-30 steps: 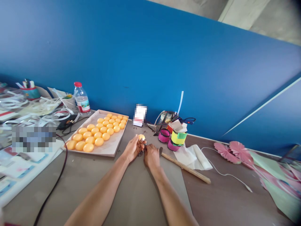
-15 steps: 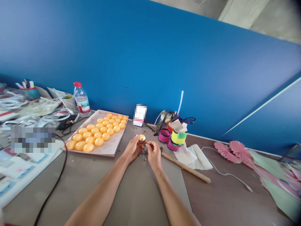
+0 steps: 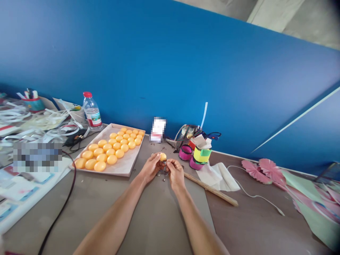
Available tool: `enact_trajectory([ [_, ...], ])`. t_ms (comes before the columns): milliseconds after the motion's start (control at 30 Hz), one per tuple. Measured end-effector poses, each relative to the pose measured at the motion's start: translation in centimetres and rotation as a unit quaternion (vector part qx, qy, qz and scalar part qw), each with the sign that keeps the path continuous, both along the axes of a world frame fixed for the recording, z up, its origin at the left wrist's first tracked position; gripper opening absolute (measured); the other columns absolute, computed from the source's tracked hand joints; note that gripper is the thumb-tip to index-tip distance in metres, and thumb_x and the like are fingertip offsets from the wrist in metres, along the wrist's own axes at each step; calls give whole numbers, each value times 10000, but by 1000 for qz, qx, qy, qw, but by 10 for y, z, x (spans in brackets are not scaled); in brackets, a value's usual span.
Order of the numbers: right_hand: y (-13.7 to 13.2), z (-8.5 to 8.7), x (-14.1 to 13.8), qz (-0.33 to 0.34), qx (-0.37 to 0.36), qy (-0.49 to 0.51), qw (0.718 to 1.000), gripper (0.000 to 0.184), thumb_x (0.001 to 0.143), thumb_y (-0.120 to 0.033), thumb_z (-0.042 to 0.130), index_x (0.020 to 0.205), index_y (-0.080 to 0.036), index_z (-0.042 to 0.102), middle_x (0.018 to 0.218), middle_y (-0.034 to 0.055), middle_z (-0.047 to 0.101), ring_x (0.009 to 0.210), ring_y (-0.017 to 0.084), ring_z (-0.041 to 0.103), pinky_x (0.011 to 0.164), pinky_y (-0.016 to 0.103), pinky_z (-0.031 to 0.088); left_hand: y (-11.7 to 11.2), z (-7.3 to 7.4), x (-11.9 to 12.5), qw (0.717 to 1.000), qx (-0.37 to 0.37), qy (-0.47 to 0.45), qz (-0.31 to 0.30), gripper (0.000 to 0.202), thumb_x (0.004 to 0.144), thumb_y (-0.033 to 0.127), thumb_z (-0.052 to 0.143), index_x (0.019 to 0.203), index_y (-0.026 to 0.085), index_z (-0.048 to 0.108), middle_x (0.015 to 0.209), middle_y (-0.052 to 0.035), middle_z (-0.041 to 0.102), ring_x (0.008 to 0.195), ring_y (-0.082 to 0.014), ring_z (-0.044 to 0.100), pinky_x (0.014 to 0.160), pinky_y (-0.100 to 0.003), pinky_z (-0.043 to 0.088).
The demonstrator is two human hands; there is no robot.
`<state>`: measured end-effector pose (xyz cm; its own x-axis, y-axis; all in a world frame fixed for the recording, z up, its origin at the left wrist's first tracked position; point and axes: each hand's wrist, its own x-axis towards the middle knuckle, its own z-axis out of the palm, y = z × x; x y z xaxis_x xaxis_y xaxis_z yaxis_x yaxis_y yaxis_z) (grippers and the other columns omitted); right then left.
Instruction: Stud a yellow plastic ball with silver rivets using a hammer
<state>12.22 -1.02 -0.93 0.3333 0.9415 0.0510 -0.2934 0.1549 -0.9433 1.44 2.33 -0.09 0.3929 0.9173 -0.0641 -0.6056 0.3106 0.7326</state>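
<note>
Left hand (image 3: 151, 168) holding one orange ball (image 3: 163, 157), one tray (image 3: 127, 164), one bottle (image 3: 92, 112)

A tall blue partition (image 3: 170, 71) rises behind a grey-brown counter (image 3: 158, 223), with bare concrete (image 3: 225, 9) above it at upper right. On the left, a clear bottle (image 3: 92, 115) with a red cap stands upright, near tangled white strips (image 3: 16, 115) and a blue-green cup (image 3: 35, 104) of pens, while a dark cable (image 3: 74, 175) curves down to the bottom edge. On the right, a round magenta container (image 3: 185, 153) sits beside a yellow-and-magenta one (image 3: 201, 156); beyond a rumpled white sheet (image 3: 228, 179) and a thin white cord (image 3: 281, 212) lie pleated pink paper fans (image 3: 272, 170) and pale green paper (image 3: 316, 226).
</note>
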Motion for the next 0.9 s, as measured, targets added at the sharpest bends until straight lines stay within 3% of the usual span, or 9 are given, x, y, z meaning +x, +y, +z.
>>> enact_trajectory([
  [533,6,-15,3,25,4,12,1000,184,649,-324,646,735,-175,582,630,-26,565,569,106,493,587,252,427,-1,-5,5,1000,0,0,-3,307,705,338,646,939,146,595,762,-42,625,612,-139,585,590,-286,483],
  [900,5,-14,0,30,6,1,1000,197,665,-354,623,739,-184,555,617,-26,561,559,115,506,574,257,436,-4,0,7,1000,-1,21,19,317,663,326,678,916,150,603,764,-29,628,592,-126,579,566,-264,463],
])
